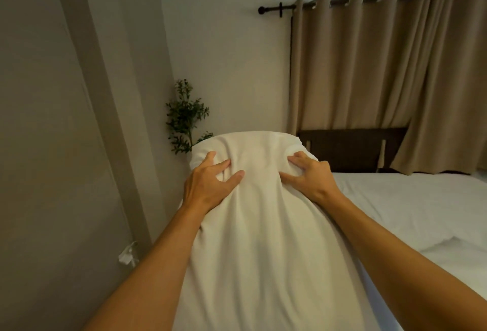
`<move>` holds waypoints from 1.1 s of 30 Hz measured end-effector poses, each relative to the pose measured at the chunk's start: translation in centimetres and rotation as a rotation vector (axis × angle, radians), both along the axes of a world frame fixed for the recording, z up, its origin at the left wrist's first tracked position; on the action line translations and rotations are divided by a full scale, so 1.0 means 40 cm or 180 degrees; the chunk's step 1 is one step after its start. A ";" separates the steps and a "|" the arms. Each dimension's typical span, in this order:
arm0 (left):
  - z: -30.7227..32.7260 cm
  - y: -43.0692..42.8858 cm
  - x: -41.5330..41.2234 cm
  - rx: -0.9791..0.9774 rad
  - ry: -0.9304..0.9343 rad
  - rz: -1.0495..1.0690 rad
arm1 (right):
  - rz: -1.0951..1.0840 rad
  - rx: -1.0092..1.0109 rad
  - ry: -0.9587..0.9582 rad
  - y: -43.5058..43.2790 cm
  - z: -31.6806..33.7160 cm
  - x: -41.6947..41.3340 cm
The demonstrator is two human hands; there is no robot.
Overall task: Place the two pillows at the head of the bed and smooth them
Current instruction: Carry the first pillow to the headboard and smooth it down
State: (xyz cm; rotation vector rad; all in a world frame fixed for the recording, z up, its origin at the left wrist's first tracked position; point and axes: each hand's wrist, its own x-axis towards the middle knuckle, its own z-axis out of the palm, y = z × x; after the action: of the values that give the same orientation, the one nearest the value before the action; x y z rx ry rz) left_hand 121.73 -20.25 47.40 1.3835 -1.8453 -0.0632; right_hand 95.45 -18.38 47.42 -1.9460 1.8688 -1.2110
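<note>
Ten fingers are curled into one soft white fabric pillow (263, 212), bunching the cover into folds near its far end: the left hand (208, 185) has its fingers (224, 166) hooked into a pinch of cloth with the thumb pressed flat beside it, and the right hand (309, 175) has its fingertips (292, 159) dug in the same way, so both are closed on the pillow rather than resting open on it. The pillow is held up lengthwise in front of the person, between the two bare forearms, its far end raised above the white-sheeted bed (408, 212) and near the grey wall panel (66, 119) on the left. The dark brown headboard (350, 148) stands further off to the right, in front of the beige pleated curtain (382, 67), with a small green leafy plant (185, 117) in the corner behind the pillow. By my reading this is the carrying step of the first pillow, not yet the smoothing; the next move calls for swinging it rightward toward the headboard, lowering it flat and only then releasing the pinched cloth. The pillow's near end is cut off at the lower edge, a second pillow cannot be identified, and the small pale object (127, 254) on the wall is too unclear to name.
</note>
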 end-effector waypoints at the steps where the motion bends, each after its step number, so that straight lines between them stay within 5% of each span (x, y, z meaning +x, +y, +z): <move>1: 0.008 -0.031 -0.004 -0.0050 0.0000 -0.0016 | -0.0003 -0.0025 -0.0031 -0.034 0.003 -0.006; 17: 0.008 -0.596 -0.180 -0.0106 -0.0012 -0.0223 | -0.0157 0.0066 -0.0231 -0.564 -0.025 -0.177; 33: -0.035 -1.201 -0.422 -0.0018 0.0021 -0.1201 | -0.1195 0.0097 -0.0216 -0.952 -0.055 -0.349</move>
State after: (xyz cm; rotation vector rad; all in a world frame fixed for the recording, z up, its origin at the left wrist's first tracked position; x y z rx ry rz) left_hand 104.84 -68.31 45.98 1.0137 -2.0766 -0.2541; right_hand 81.50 -56.46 45.20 -1.5594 2.2694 -1.3133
